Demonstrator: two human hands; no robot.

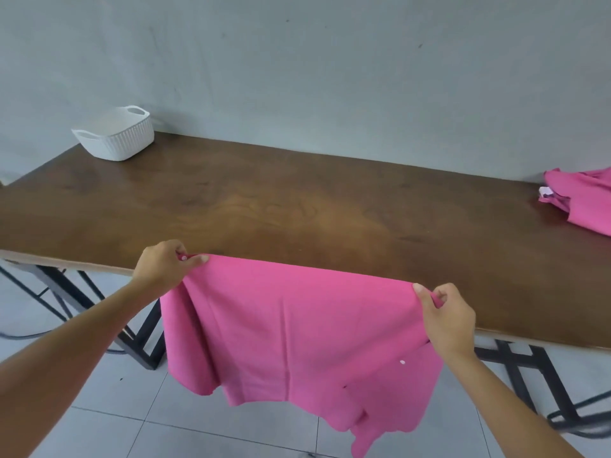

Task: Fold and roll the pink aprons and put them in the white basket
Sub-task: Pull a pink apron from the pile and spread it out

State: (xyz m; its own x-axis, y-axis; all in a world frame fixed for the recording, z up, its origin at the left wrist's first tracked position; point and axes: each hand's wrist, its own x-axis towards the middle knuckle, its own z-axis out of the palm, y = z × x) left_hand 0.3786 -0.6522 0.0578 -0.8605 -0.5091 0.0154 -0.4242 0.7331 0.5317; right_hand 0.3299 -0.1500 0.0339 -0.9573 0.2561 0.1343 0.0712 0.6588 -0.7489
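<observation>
Pink cloth is pinched at both top corners. The fingers [197, 259] of the left hand [165, 264] curl round one corner, and the right hand [448, 314] nips the other between thumb and bent fingers. Between them the pink apron [297, 332] hangs with its upper edge taut. It is just in front of the near edge of the brown wooden table [297, 206], and its lower part dangles toward the tiled floor.

The step in hand looks like spreading the apron for folding. Both corners should travel forward level, with the edge kept stretched, so the cloth lands flat. The white basket [115, 135] stands at the far left corner, well apart. A pink heap [585, 203] lies at the right end; its small white tag [546, 192] is too small to read. No other writing shows.
</observation>
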